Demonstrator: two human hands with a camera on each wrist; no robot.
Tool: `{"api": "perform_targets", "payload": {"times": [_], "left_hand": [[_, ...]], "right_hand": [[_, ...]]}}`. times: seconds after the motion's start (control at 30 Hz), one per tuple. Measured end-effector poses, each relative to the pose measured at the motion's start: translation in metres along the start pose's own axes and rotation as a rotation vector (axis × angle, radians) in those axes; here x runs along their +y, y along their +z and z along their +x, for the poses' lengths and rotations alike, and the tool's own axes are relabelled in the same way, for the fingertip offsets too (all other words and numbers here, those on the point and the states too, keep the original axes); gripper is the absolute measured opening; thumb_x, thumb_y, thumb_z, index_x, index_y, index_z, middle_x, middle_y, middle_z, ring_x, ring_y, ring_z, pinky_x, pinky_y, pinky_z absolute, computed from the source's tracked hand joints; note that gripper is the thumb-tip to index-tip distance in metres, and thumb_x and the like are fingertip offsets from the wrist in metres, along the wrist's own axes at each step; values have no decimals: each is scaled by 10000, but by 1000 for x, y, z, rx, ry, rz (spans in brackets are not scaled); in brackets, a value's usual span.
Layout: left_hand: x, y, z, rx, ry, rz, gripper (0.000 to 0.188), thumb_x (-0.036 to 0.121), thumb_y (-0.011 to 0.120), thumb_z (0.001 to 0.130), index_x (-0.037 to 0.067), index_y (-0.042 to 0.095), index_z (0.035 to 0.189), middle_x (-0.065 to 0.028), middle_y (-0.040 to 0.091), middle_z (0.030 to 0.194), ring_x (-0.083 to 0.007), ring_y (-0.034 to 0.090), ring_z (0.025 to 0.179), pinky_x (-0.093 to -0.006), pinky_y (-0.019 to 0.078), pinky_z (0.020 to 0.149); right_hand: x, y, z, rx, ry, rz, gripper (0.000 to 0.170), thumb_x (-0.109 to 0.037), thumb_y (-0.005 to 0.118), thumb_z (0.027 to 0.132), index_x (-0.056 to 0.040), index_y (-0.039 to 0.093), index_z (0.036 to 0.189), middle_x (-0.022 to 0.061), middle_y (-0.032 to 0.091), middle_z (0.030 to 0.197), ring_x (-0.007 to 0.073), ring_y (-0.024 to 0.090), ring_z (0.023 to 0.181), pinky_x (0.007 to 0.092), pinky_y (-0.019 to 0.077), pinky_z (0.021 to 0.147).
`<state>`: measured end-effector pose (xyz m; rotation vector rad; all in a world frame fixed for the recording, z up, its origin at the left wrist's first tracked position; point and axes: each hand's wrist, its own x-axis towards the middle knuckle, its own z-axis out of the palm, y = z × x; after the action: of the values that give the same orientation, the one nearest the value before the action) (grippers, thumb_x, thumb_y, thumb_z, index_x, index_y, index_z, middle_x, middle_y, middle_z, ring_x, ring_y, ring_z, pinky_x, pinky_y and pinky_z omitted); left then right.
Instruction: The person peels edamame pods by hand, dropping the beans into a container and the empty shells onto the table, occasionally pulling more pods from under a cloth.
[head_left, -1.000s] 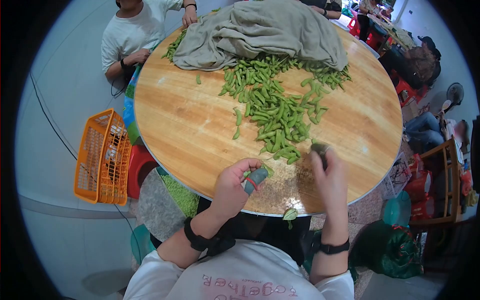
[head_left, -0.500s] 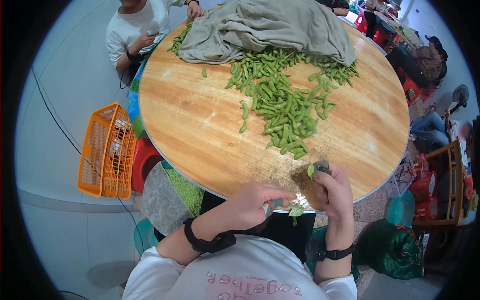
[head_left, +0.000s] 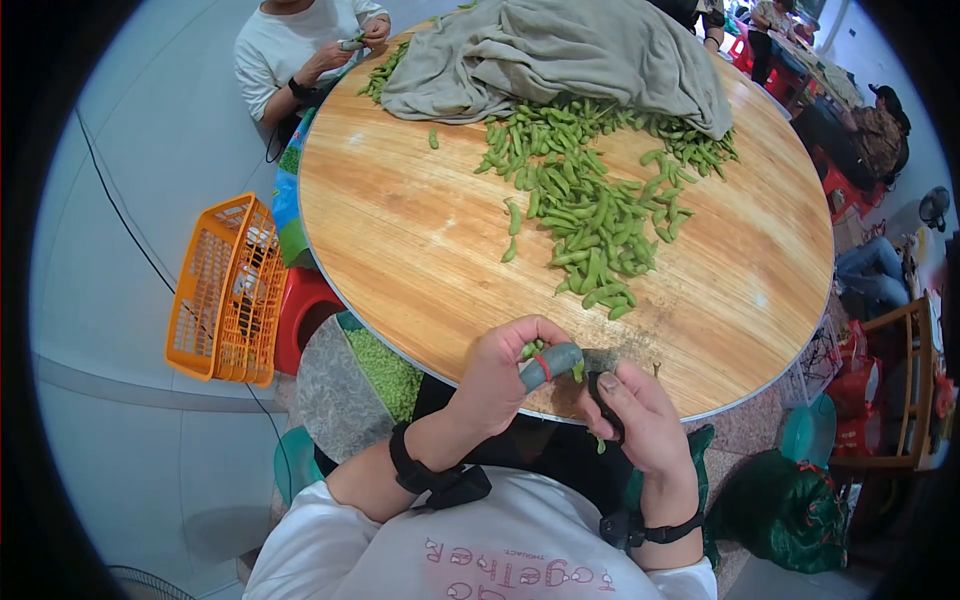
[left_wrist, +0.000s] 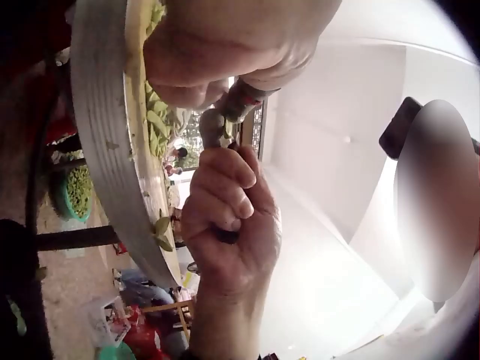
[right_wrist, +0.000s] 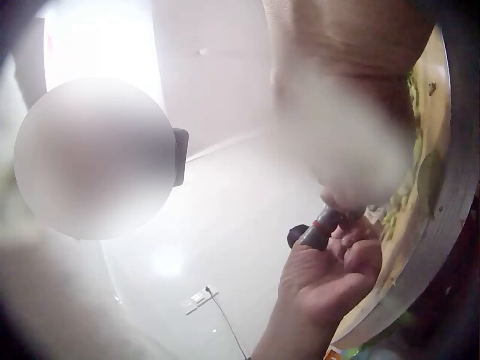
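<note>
In the head view, my left hand [head_left: 500,375] is over the table's near edge, its thumb wearing a grey cover [head_left: 552,366] with a red band. It pinches a green soybean pod [head_left: 533,350], partly hidden by the fingers. My right hand [head_left: 645,415] meets it from the right, fingers curled around a black-handled tool [head_left: 606,408]; the working end is hidden. In the left wrist view the right hand [left_wrist: 229,217] is a fist, with a grey rounded tip [left_wrist: 213,127] above it. The right wrist view has the left hand [right_wrist: 334,277] with its covered thumb.
Soybean pods [head_left: 590,220] spread over the round wooden table [head_left: 400,250], beneath a grey cloth [head_left: 560,60] at the back. Shelled beans [head_left: 385,372] are below its left edge. An orange basket [head_left: 225,300] stands left. Another person [head_left: 305,55] sits across.
My right hand came from near the pile back to the edge with a pod, then moved left to my left hand. The left hand dipped to the edge and rose again. The view shifted slightly.
</note>
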<state>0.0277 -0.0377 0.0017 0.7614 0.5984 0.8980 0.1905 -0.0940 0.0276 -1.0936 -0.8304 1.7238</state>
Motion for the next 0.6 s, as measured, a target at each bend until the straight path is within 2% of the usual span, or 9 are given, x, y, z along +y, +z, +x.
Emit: {"api": "perform_targets", "payload": {"times": [0.1, 0.17, 0.27, 0.3, 0.37, 0.4, 0.47, 0.57, 0.6], "left_hand": [[-7, -2, 0, 15, 17, 213, 156, -5, 595, 757, 17, 555, 906, -27, 577, 842, -60, 535, 753, -188, 414, 629], [-8, 1, -1, 14, 184, 564, 156, -15, 598, 754, 19, 555, 900, -22, 580, 838, -72, 538, 750, -191, 412, 629], [0, 2, -3, -26, 292, 855, 134, 2, 609, 764, 10, 557, 887, -16, 567, 825, -89, 537, 764, -201, 419, 651], [-1, 0, -2, -28, 294, 853, 134, 2, 609, 764, 10, 557, 887, -16, 567, 825, -89, 537, 764, -201, 419, 651], [-7, -7, -4, 5, -48, 169, 105, 29, 622, 776, 9, 564, 861, 4, 547, 793, -91, 530, 775, -220, 419, 664], [-6, -8, -3, 6, -50, 169, 105, 29, 622, 776, 9, 564, 861, 4, 547, 793, -91, 530, 775, -220, 419, 664], [-2, -8, -1, -112, 39, 368, 136, 62, 632, 784, 9, 578, 897, 30, 529, 776, -69, 514, 776, -220, 414, 678], [7, -1, -2, -330, -83, 806, 204, -23, 568, 760, 3, 581, 962, 17, 516, 792, -68, 478, 772, -204, 395, 700], [7, 2, -2, -312, -52, 768, 224, -21, 556, 780, 17, 590, 998, 34, 523, 810, -59, 477, 777, -189, 391, 710]], "right_hand": [[6, 1, 4, 18, -74, -246, 201, -166, 422, 935, -50, 494, 788, -31, 435, 598, 35, 356, 497, 187, 278, 450], [8, 4, 8, 123, -211, -418, 253, -175, 408, 940, -44, 482, 737, -26, 430, 573, 43, 376, 502, 194, 302, 459], [16, -1, 15, 60, 31, -48, 260, -169, 443, 926, -35, 473, 706, -33, 417, 557, 47, 374, 485, 214, 309, 444], [13, -6, 15, 62, 29, -51, 260, -169, 443, 926, -35, 473, 706, -33, 417, 557, 47, 374, 485, 214, 309, 444], [6, -20, 16, -41, -35, -384, 246, -194, 516, 892, -31, 488, 710, 19, 482, 536, 126, 459, 443, 279, 364, 430], [2, -20, 20, -41, -33, -383, 246, -194, 516, 892, -31, 488, 710, 19, 482, 536, 126, 459, 443, 279, 364, 430], [-10, -21, 32, 625, -500, -1167, 251, -248, 586, 839, -31, 507, 740, 112, 559, 573, 260, 550, 471, 366, 423, 451], [-11, -16, 47, 762, -326, -1578, 285, -274, 627, 791, -17, 515, 740, 206, 551, 589, 356, 572, 563, 412, 444, 511], [-5, -16, 51, 769, -284, -1601, 293, -284, 646, 771, -21, 520, 747, 200, 564, 602, 369, 570, 569, 429, 439, 505]]}}
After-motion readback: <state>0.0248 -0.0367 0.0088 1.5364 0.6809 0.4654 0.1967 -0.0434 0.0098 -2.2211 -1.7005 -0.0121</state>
